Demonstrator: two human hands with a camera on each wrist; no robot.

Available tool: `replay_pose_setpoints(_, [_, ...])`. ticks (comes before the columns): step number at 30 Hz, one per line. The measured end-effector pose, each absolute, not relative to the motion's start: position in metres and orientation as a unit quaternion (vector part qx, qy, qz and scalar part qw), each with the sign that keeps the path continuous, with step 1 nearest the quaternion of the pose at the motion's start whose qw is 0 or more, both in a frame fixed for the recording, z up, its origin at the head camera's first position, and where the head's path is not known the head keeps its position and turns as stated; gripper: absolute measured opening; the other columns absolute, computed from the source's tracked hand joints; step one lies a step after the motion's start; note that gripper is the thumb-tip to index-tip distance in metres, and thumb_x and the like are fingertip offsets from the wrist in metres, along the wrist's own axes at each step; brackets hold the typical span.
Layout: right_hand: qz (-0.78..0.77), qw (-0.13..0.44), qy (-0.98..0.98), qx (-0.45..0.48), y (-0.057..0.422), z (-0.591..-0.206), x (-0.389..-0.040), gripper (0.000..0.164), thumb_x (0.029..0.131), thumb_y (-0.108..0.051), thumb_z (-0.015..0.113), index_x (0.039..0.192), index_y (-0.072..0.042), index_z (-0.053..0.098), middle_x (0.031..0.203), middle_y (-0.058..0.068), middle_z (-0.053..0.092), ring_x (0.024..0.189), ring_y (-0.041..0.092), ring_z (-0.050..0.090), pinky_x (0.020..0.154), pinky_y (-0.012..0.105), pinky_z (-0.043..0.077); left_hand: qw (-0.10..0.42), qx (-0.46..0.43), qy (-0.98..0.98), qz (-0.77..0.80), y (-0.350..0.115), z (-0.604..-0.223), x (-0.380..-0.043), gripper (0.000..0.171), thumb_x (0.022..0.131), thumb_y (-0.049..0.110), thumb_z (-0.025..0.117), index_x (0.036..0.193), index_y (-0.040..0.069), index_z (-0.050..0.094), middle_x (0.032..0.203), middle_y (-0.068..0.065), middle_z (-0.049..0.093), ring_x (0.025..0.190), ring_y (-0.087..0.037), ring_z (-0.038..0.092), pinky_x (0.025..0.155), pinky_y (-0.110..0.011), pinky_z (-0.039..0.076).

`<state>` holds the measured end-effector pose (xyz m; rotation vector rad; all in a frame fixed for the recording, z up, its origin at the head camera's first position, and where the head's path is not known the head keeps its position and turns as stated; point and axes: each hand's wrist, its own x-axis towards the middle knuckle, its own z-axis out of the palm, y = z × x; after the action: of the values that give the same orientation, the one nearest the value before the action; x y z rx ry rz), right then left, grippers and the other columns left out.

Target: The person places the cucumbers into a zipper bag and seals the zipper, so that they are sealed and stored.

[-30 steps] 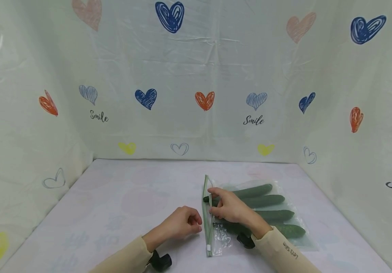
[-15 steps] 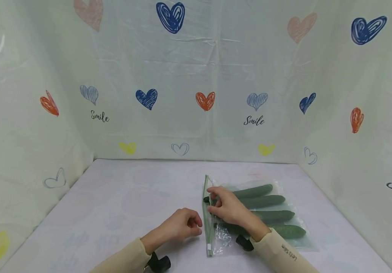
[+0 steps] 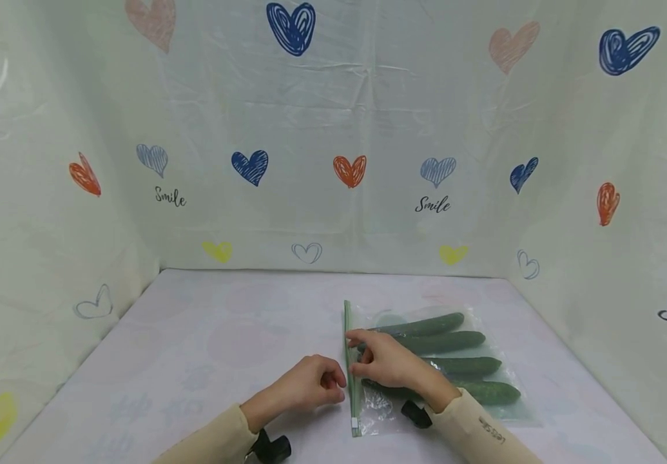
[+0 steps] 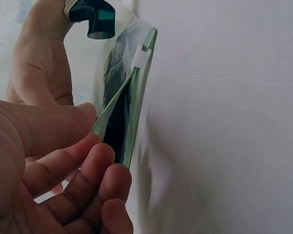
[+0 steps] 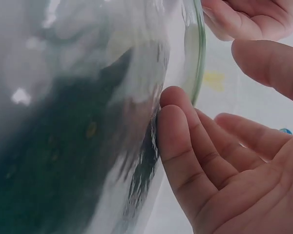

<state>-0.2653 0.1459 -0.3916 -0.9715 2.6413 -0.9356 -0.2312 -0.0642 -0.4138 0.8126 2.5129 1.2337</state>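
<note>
A clear zip bag (image 3: 376, 422) lies on the table with several cucumbers (image 3: 472, 391) inside. Its green zip edge (image 3: 355, 403) faces left, and a white slider (image 4: 140, 58) sits at the near end. In the left wrist view the two green lips stand apart below the slider. My right hand (image 3: 388, 361) lies over the bag's mouth, fingertips against the film and thumb apart from them in the right wrist view. Just left of the zip edge is my left hand (image 3: 309, 383), fingers loosely bent; whether its fingertips touch the lip I cannot tell.
The pale table (image 3: 205, 335) extends left of the bag and behind it. A white curtain (image 3: 310, 212) printed with hearts and "Smile" surrounds the table at the back and sides. Black wrist cameras (image 3: 275, 448) hang under both wrists.
My right hand has shifted slightly left and nearer, bringing the upper lip of the bag over the lower green strip. The cucumber tip at the mouth is now behind the lip. The left hand has barely moved.
</note>
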Motion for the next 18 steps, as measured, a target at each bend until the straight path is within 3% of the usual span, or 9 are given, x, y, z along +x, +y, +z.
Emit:
replay_pose_setpoints(10, [-0.313, 0.062, 0.874, -0.366, 0.158, -0.388, -0.246, 0.047, 0.090, -0.019, 0.067, 0.132, -0.005, 0.052, 0.115, 0.007, 0.058, 0.075, 0.002, 0.053, 0.064, 0.023, 0.047, 0.128, 0.286, 0.860, 0.403, -0.065, -0.416, -0.227, 0.014, 0.077, 0.009, 0.077, 0.086, 0.011, 0.066, 0.065, 0.011, 0.058, 0.059, -0.001, 0.052, 0.058, -0.019, 0.044])
replay_pose_setpoints(18, [-0.288, 0.022, 0.871, -0.398, 0.165, -0.396, -0.221, 0.026, 0.087, -0.021, 0.070, 0.111, -0.012, 0.063, 0.094, -0.003, 0.056, 0.069, 0.001, 0.049, 0.062, 0.018, 0.044, 0.140, 0.295, 0.851, 0.412, -0.068, -0.415, -0.224, 0.019, 0.077, 0.009, 0.078, 0.092, 0.011, 0.065, 0.068, 0.010, 0.058, 0.061, -0.001, 0.052, 0.061, -0.019, 0.045])
